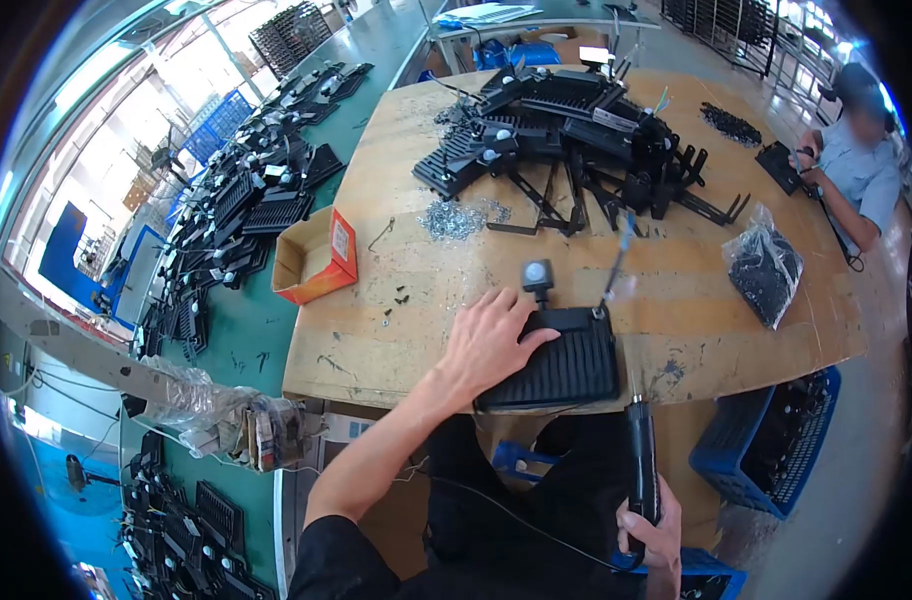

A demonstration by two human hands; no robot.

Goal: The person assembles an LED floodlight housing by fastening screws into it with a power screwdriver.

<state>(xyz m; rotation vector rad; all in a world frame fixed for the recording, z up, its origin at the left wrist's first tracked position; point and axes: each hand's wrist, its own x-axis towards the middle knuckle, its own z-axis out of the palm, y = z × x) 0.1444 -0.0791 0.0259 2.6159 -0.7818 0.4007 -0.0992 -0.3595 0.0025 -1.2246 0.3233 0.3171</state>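
My left hand [491,345] lies with spread fingers on a black finned floodlight housing [561,362] near the table's front edge. A small sensor head [538,275] sticks up from the far side of the housing, and a cable rises at its right corner. Low on the right, beyond the table edge, my right hand [651,530] is wrapped round a black electric screwdriver [642,455]. Its bit points up toward the table, apart from the housing. A few dark screws [402,298] lie loose on the table left of my left hand.
Piled floodlights and brackets [596,130] cover the table's far side, beside scattered silver screws [454,220]. An orange open box [316,257] stands left; a plastic bag of black parts [766,268] lies right. Another person [856,165] works at far right. Blue crates [776,440] stand below.
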